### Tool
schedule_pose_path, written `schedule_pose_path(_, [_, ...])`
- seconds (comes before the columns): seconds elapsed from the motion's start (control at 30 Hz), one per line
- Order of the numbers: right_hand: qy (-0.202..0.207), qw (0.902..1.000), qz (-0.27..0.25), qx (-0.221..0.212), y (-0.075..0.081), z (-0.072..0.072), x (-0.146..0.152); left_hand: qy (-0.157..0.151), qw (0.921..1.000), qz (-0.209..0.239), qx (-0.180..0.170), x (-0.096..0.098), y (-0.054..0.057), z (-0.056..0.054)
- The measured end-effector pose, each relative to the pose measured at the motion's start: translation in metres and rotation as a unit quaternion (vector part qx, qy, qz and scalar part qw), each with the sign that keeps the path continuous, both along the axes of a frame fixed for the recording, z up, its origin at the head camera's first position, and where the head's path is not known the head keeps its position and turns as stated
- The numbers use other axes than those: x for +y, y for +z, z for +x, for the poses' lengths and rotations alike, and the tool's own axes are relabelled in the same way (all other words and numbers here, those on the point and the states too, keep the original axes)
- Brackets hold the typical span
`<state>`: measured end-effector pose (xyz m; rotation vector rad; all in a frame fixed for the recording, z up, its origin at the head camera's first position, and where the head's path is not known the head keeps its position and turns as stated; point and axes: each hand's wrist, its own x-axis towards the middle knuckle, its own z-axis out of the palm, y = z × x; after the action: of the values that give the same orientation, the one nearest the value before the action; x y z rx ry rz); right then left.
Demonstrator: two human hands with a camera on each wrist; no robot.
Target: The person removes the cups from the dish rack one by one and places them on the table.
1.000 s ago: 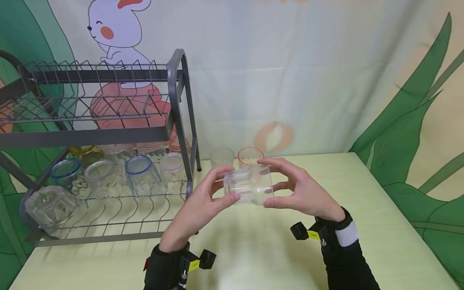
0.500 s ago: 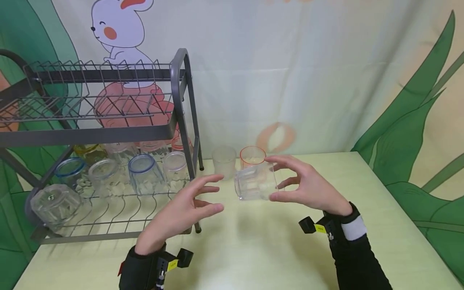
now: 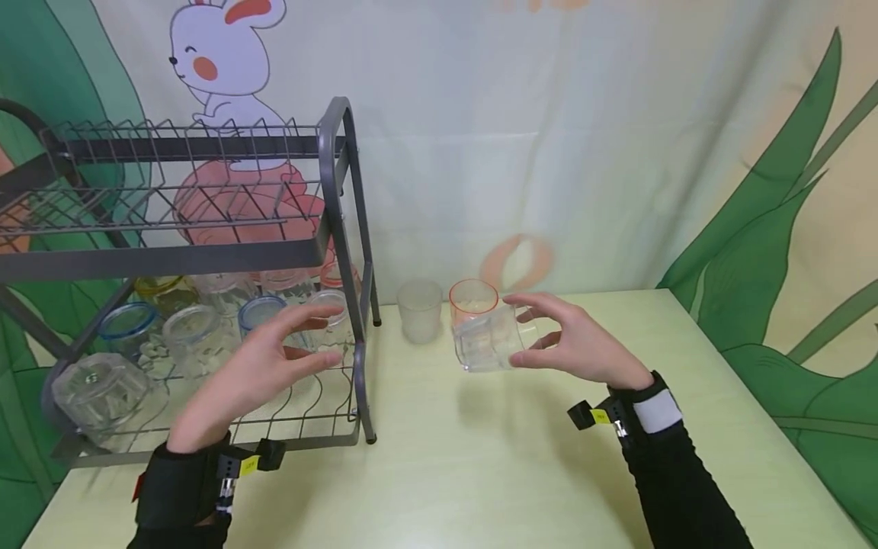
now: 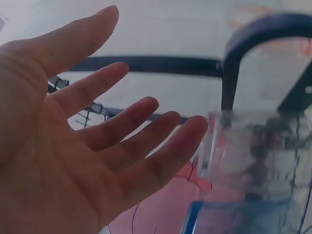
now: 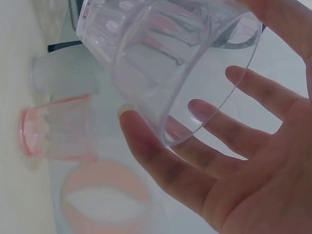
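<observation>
My right hand pinches a clear drinking glass near its rim, thumb and fingers on opposite sides. The glass lies tilted on its side above the table, base toward the left. In the right wrist view its open mouth faces the palm. My left hand holds nothing, its fingers spread before the lower shelf of the dish rack. Beyond its fingertips stand a blue-rimmed glass and a clear glass, both partly hidden in the head view.
At the back of the table stand a frosted glass and a red-rimmed glass, the latter partly behind the held glass. Several upside-down glasses fill the lower shelf, including a yellow one. A printed curtain hangs behind.
My left hand has let go of the clear glass and moved left to the front of the rack. My right hand keeps hold of the glass, now tilted a little differently.
</observation>
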<state>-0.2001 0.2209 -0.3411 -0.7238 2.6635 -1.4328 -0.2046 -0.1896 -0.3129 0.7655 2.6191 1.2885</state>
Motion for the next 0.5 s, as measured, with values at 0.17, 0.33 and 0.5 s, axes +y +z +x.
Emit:
schedule_pose_path(0.17, [-0.007, 0.9993, 0.036, 0.004, -0.007, -0.01, 0.004, 0.017, 0.9986, -0.047, 0.02, -0.014, 0.004, -0.015])
schedule_pose_path(0.33, [-0.015, 0.9963, 0.085, 0.002, -0.012, -0.019, 0.008, 0.017, 0.9947, -0.095, 0.037, -0.019, 0.006, -0.028])
schedule_pose_path(0.5, [-0.008, 0.9873, 0.159, 0.007, -0.014, -0.034, 0.014, -0.013, 0.9877, -0.139, 0.07, -0.015, 0.013, -0.044])
